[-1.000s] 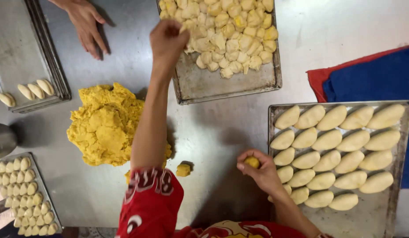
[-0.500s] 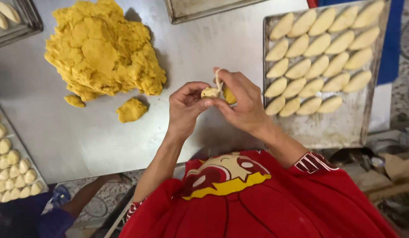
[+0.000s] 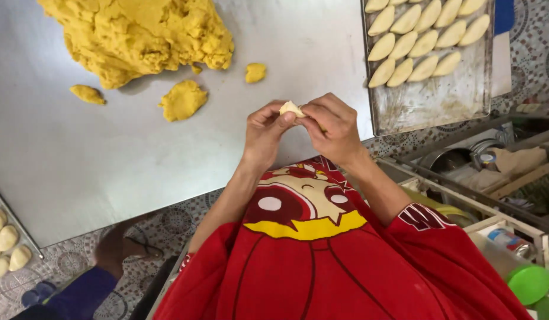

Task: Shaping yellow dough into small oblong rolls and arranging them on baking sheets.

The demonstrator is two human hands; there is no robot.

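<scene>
Pinching 1 pale dough piece (image 3: 291,108) btwn both sets of fingers: left hand (image 3: 264,131) and right hand (image 3: 334,125) closed on it, held over bench (image 3: 108,160) edge, just above the red shirt (image 3: 322,261). Beyond the dough piece: 1 big yellow filling mound (image 3: 138,32), w/ 4 loose yellow bits near it. Right of the dough piece: 1 metal tray (image 3: 434,101), approx 14 shaped pastries (image 3: 413,44) visible, 3 rows.

A big yellow dough mound (image 3: 138,35) sits on the steel desk (image 3: 108,160), a tray (image 3: 440,101) of pale pastries (image 3: 425,35) well apart.
</scene>
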